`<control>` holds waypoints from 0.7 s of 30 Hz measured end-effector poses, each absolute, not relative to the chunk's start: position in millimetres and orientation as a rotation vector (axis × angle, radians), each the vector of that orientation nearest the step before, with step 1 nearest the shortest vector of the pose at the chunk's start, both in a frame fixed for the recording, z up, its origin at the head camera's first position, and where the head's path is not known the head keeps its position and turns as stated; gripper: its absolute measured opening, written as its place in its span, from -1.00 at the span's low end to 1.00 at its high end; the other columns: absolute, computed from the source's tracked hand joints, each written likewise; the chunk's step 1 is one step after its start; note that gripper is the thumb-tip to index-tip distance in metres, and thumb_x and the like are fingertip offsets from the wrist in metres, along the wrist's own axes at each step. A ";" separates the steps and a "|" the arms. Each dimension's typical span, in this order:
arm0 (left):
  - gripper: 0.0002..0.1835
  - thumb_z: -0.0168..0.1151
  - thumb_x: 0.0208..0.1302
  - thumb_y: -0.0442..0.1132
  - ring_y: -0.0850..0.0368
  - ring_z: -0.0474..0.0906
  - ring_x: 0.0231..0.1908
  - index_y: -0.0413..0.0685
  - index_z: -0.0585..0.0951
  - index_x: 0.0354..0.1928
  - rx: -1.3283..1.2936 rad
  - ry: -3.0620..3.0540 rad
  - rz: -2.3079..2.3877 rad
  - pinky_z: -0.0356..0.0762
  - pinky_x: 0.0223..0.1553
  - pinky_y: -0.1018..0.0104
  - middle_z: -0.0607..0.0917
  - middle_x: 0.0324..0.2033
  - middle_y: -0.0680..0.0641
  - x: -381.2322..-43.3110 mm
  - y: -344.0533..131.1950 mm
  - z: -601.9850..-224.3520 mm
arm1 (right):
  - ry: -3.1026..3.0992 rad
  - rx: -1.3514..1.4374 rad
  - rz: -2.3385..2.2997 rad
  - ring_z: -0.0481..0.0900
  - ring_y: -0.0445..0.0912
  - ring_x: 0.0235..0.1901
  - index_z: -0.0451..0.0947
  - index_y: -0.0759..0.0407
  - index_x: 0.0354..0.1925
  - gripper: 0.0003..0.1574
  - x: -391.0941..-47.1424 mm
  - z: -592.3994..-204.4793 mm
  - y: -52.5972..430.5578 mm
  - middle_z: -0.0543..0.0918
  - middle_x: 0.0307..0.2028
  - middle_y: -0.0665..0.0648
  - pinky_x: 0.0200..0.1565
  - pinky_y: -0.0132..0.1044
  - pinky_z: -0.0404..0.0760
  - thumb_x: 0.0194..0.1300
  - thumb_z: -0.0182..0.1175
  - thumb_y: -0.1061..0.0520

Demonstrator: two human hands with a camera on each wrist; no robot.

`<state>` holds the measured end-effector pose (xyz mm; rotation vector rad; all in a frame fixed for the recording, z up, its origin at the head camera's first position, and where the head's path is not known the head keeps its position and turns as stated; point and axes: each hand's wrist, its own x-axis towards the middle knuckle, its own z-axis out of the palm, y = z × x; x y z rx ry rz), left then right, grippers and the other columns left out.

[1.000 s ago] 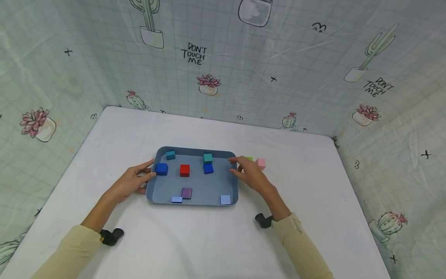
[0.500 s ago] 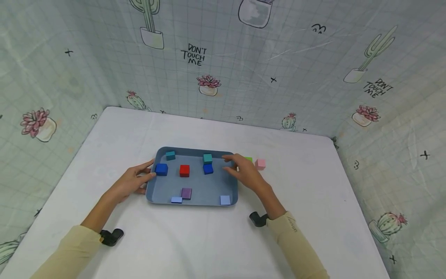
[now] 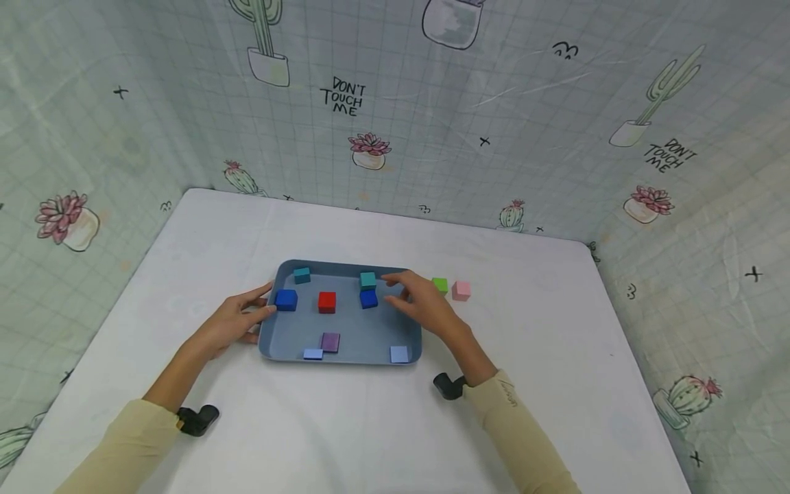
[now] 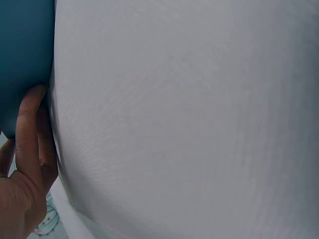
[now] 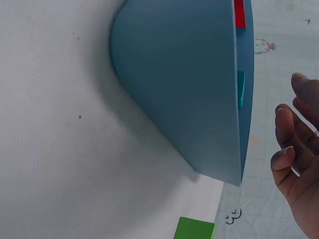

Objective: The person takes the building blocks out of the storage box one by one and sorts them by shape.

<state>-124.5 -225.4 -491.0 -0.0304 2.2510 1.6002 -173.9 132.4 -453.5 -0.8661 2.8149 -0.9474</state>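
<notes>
A grey-blue tray (image 3: 345, 331) with several coloured cubes and flat blocks in it lies on the white table. My left hand (image 3: 231, 321) holds its left side, thumb at the rim beside a blue cube (image 3: 286, 300); the left wrist view shows fingers (image 4: 27, 137) against the outer wall. Over the tray's right side hovers my right hand (image 3: 424, 299), thumb and index finger apart, nothing between them. Just left of those fingertips are a teal cube (image 3: 367, 280) and a dark blue cube (image 3: 368, 298), close together. A red cube (image 3: 327, 302) sits mid-tray.
A second teal block (image 3: 302, 275) lies in the back left corner. Along the tray's front are a purple block (image 3: 330, 342) and two light blue blocks, one at the right (image 3: 399, 354). Outside, right of the tray, stand a green cube (image 3: 439, 285) and a pink cube (image 3: 461, 290).
My right hand has moved left from the tray's right rim to over its inside, near the teal and dark blue cubes, uncovering more of the green cube. The left hand has not moved.
</notes>
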 end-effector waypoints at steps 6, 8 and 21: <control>-0.27 0.10 0.39 -0.17 -0.27 0.44 -0.01 0.02 0.00 0.48 -0.033 2.227 1.616 0.63 -0.31 0.15 0.25 0.15 -0.39 -126.6 -227.7 -494.0 | 2.812 -0.888 -0.924 0.48 -0.24 -0.34 0.50 0.15 0.14 -0.51 -174.6 -454.8 127.4 0.56 -0.05 0.01 -0.36 -0.44 0.51 0.24 0.28 0.09; -0.28 0.10 0.39 -0.17 -0.25 0.46 -0.03 0.03 0.00 0.48 -0.036 2.215 1.622 0.63 -0.31 0.14 0.25 0.15 -0.39 -127.4 -227.9 -495.4 | 2.811 -0.911 -0.917 0.48 -0.23 -0.33 0.50 0.16 0.14 -0.51 -174.4 -454.9 125.7 0.56 -0.04 0.02 -0.35 -0.43 0.51 0.25 0.27 0.08; -0.27 0.09 0.39 -0.18 -0.25 0.46 -0.03 0.02 -0.02 0.48 -0.033 2.214 1.620 0.63 -0.32 0.14 0.25 0.14 -0.39 -125.4 -226.2 -491.5 | 2.785 -0.920 -0.912 0.47 -0.23 -0.34 0.49 0.16 0.15 -0.49 -175.2 -458.5 112.1 0.57 -0.06 0.11 -0.36 -0.42 0.49 0.27 0.25 0.05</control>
